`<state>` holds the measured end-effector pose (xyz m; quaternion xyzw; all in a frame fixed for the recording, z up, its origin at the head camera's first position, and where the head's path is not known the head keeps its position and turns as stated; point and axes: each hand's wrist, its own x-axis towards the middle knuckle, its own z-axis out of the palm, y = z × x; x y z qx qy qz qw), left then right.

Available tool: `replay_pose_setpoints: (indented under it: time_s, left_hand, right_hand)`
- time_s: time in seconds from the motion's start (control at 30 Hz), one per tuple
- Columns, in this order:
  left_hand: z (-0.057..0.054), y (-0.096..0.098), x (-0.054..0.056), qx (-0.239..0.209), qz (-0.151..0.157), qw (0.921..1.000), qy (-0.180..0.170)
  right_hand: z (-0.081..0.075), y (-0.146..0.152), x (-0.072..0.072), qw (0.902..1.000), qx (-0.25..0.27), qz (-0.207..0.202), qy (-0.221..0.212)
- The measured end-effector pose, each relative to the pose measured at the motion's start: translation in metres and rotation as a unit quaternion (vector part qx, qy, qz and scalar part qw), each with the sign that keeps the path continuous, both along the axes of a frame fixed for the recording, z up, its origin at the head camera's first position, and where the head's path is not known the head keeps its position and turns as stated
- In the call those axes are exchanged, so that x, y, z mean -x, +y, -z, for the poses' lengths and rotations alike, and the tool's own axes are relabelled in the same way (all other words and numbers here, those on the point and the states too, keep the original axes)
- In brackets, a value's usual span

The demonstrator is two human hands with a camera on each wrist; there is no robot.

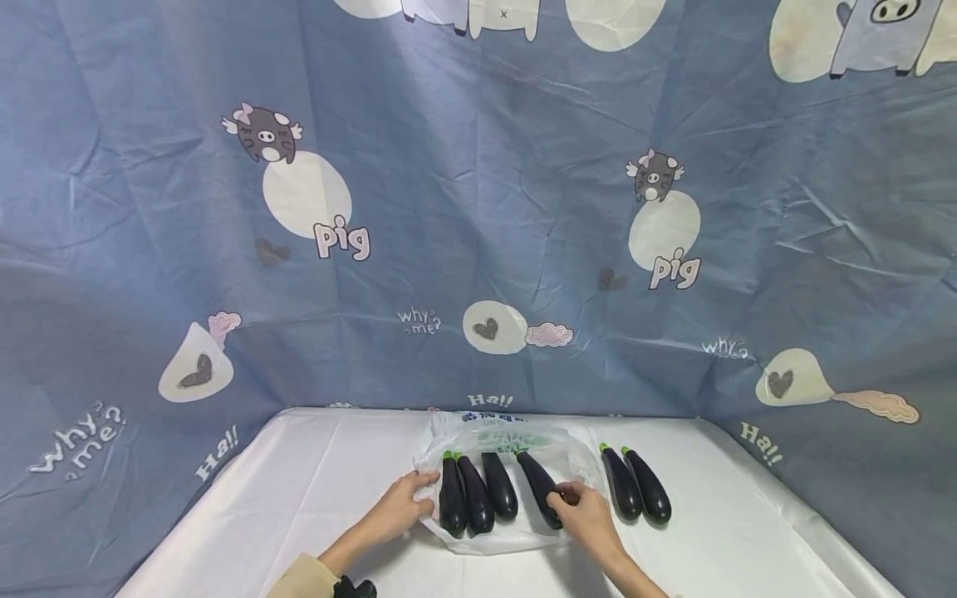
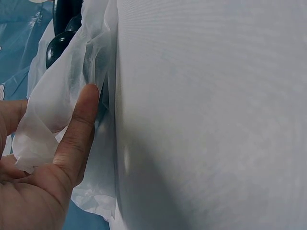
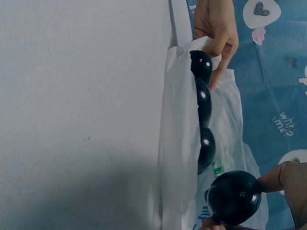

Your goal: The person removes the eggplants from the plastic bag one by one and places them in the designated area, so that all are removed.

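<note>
A thin white plastic bag (image 1: 489,546) lies spread on the table with its open mouth toward me. Three dark eggplants (image 1: 474,498) rest side by side in its left part. My left hand (image 1: 404,502) grips the bag's left edge, and the film (image 2: 50,110) runs between thumb and fingers in the left wrist view. My right hand (image 1: 586,519) holds the rounded end of another eggplant (image 1: 535,482), whose green stem end points to the back of the bag. In the right wrist view, thumb and fingers pinch this eggplant (image 3: 235,196) from opposite sides.
Two more eggplants (image 1: 635,488) lie together on the white-covered table (image 1: 748,515), right of the bag. A blue printed cloth (image 1: 478,249) hangs behind the table and along its sides. A small black object (image 1: 355,588) shows beside the left sleeve (image 1: 306,579).
</note>
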<state>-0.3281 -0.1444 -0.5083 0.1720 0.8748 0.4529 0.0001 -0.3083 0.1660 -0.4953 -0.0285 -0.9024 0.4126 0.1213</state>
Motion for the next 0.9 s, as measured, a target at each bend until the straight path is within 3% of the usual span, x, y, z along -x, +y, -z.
replay_pose_setpoints:
  time_s: [0.9]
  left_hand:
    - [0.003, 0.001, -0.001, -0.009, -0.005, 0.9999, -0.008]
  right_hand:
    - [-0.023, 0.015, -0.015, 1.0000, 0.000, -0.008, 0.002]
